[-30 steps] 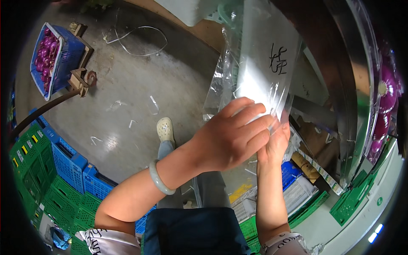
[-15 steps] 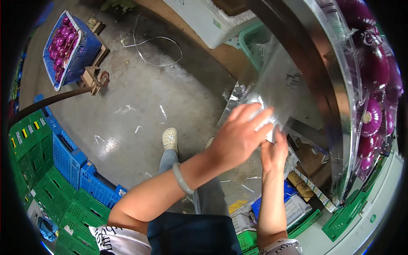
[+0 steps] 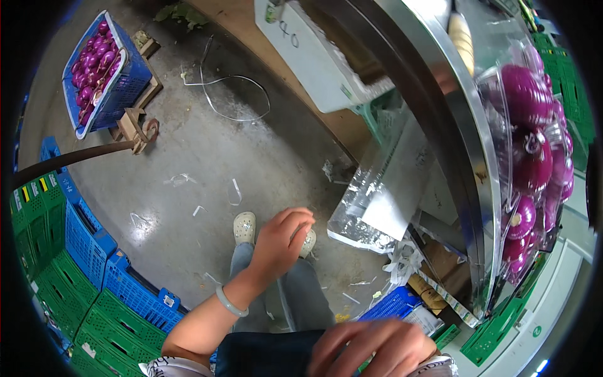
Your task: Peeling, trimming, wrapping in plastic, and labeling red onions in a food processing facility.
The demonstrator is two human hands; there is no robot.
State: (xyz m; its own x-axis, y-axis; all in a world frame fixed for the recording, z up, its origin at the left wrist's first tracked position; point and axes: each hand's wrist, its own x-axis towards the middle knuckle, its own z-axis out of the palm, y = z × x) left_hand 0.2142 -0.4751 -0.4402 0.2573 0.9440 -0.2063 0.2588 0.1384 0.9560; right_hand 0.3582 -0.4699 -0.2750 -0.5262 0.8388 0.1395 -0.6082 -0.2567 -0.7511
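My left hand (image 3: 286, 235) is in the lower middle, over my legs, with fingers curled and nothing visible in them. My right hand (image 3: 370, 349) is low at the bottom right, beside a dark apron (image 3: 270, 352), its bent fingers smeared by motion and its palm hidden. Clear plastic bags (image 3: 361, 220) lie to the upper right of my left hand, out of its grip. A curved steel counter edge (image 3: 477, 176) runs down the right, with plastic-wrapped red onions (image 3: 527, 157) along it.
A blue crate of red onions (image 3: 94, 69) sits on a wooden stand upper left. Green (image 3: 119, 339) and blue crates (image 3: 88, 232) line the lower left. A white foam box (image 3: 304, 56) is at the top. Cord and plastic scraps lie on the concrete floor (image 3: 182, 157).
Both hands have left the plastic bag. My left hand moved down and left; my right hand dropped toward the bottom edge. The view shifted, showing more of the counter.
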